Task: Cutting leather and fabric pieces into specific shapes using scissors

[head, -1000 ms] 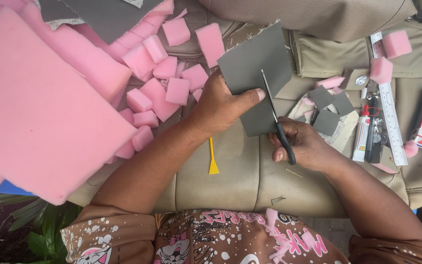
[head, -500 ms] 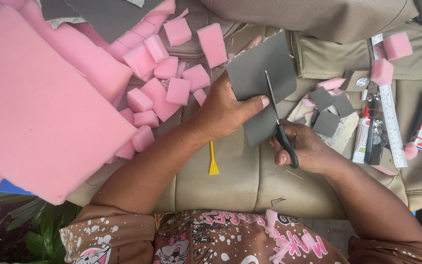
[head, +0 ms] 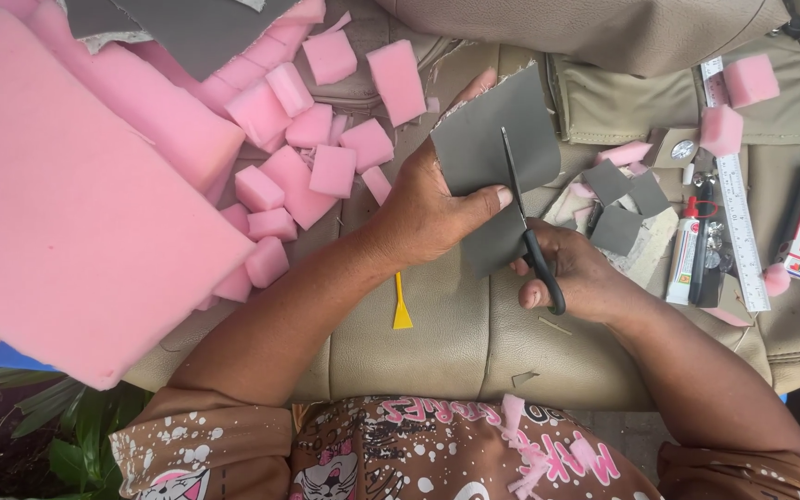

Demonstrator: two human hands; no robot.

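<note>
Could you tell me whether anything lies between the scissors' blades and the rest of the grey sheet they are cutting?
Nothing visible does. The scissors in the right hand lie directly against the grey sheet, and the left hand grips the sheet to the left of the blades, its thumb ending just short of them.

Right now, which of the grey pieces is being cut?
The large grey sheet, held by the left hand with the scissors in the right hand across it. The small grey squares lie untouched to its right.
</note>
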